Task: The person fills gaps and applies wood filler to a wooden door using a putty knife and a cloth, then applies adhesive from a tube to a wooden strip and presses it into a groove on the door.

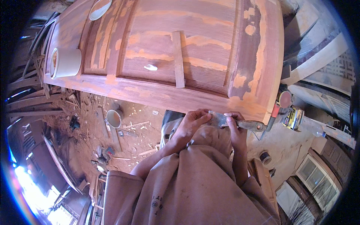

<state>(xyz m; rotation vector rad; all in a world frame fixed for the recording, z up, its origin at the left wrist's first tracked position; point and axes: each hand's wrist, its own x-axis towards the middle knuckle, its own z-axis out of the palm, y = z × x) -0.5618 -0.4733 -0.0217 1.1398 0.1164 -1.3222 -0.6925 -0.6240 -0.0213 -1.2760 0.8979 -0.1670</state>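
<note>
Close in front of my body, just off the near edge of a large wooden door (150,92), I hold a putty knife between both hands. Its metal blade (218,119) looks smeared, and the wooden handle (251,125) points right. My right hand (235,125) grips it where blade meets handle, with the thumb against the metal. At the blade's far left end the fingers of my left hand (193,124) are pinched together on its edge. Orange filler streaks run across the door's panels. On it lie a narrow wood strip (178,60) and a small white piece (150,67).
A white bucket (69,63) stands on the door's left end, with a round lid (100,9) farther back. A sander-like tool with a round pad (285,99) is beside the right corner. On the littered floor are another bucket (114,118) and scrap wood.
</note>
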